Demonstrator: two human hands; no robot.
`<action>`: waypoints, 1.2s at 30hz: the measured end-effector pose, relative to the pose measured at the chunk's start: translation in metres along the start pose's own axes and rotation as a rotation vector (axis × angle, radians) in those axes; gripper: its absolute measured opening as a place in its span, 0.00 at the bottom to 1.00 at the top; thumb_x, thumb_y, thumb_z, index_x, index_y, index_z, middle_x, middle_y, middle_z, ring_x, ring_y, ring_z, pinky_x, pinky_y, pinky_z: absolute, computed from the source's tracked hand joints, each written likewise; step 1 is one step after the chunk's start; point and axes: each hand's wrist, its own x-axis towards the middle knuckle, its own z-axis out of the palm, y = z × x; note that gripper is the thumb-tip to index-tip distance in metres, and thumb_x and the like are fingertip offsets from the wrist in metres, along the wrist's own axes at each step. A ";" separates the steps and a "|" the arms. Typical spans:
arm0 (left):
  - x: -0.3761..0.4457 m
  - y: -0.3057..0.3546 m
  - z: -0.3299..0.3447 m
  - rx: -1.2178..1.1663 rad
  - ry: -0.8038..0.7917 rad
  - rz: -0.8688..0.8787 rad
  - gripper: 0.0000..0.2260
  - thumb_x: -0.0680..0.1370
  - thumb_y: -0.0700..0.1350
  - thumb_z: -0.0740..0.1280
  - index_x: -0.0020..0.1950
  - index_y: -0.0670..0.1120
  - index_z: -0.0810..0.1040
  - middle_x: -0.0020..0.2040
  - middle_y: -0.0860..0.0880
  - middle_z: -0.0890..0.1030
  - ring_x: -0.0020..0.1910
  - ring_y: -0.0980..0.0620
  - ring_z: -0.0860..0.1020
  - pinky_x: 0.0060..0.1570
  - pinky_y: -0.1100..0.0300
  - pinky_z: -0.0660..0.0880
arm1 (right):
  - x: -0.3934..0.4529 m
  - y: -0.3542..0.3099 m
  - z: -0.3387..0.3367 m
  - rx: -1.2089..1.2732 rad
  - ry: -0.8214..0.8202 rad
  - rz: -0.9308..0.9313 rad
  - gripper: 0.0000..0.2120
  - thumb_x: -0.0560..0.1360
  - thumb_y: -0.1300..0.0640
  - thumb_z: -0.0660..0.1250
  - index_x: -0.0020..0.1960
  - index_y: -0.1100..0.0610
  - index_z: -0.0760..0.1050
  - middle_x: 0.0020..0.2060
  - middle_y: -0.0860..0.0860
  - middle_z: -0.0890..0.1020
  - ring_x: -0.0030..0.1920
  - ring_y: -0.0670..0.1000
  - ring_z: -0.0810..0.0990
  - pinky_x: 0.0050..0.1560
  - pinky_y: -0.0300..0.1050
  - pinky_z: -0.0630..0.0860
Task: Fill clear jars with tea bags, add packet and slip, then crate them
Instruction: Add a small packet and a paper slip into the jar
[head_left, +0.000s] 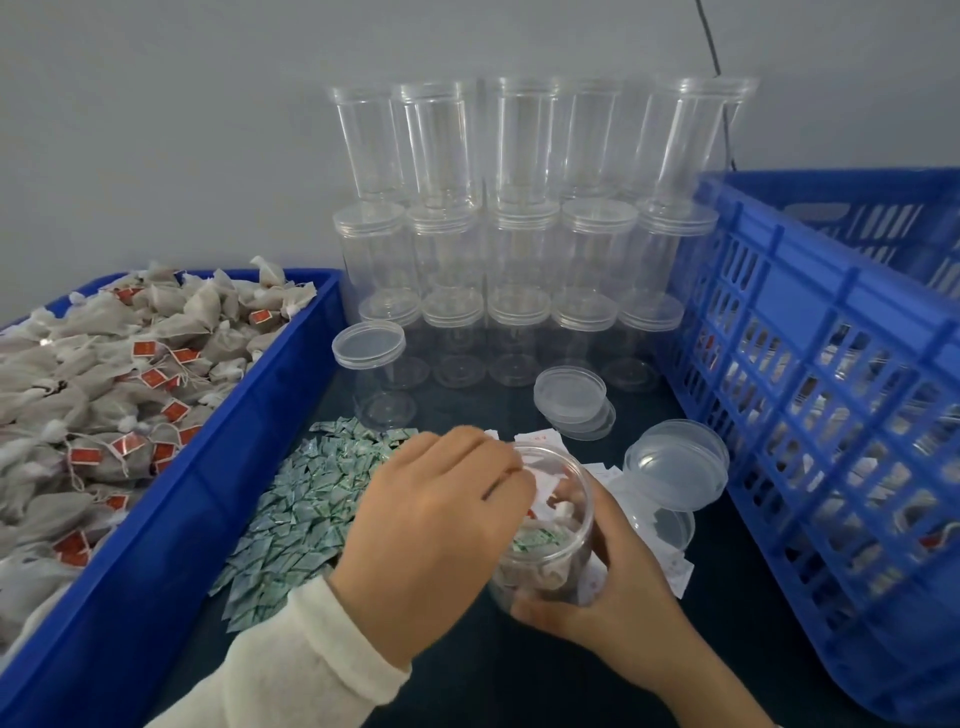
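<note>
My right hand (608, 587) wraps around the lower wall of an open clear jar (550, 525) standing on the dark table (727, 613), fingers curled under its near side. The jar holds grey tea bags at the bottom and a green-and-white packet (530, 543) against the near wall. My left hand (441, 519), in a cream sleeve (311, 660), reaches over the jar mouth; its fingertips pinch a white paper slip (543, 480) that dips into the opening.

Left of the jar lies a spread pile of green packets (306, 499), touching my left wrist area. Farther left, a solid blue bin (218, 467) is heaped with tea bags (104, 374) carrying red tags. Behind and to the right of the jar, more white slips (670, 561) lie scattered, partly under loose clear lids (675, 467); another pair of lids (571, 400) rests nearer the centre.

Against the grey wall stand stacked empty jars (519, 208) in three tiers, most capped. One capped jar (371, 374) stands apart in front of the stack, just beside the bin. At right, a slatted blue crate (831, 389) shows filled jars dimly through its openings.
</note>
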 end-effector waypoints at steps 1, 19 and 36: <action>-0.001 0.000 -0.001 0.004 -0.041 0.004 0.07 0.67 0.34 0.68 0.35 0.44 0.83 0.36 0.48 0.82 0.35 0.48 0.81 0.30 0.56 0.76 | 0.001 -0.001 0.000 -0.005 0.007 -0.003 0.47 0.59 0.66 0.82 0.71 0.45 0.65 0.64 0.44 0.76 0.64 0.47 0.76 0.54 0.39 0.78; 0.049 0.001 -0.020 -0.027 -0.953 0.118 0.09 0.82 0.43 0.58 0.52 0.46 0.79 0.35 0.51 0.65 0.42 0.53 0.67 0.39 0.64 0.62 | 0.002 -0.014 0.006 -0.119 -0.018 -0.028 0.51 0.59 0.65 0.82 0.74 0.47 0.60 0.66 0.44 0.74 0.66 0.43 0.72 0.60 0.39 0.75; -0.041 -0.022 0.030 -1.170 -0.062 -0.601 0.48 0.57 0.70 0.74 0.70 0.54 0.61 0.66 0.63 0.71 0.68 0.61 0.69 0.64 0.66 0.69 | 0.005 -0.026 0.000 -0.146 0.023 -0.068 0.46 0.57 0.55 0.83 0.68 0.37 0.65 0.62 0.37 0.75 0.64 0.41 0.75 0.55 0.30 0.74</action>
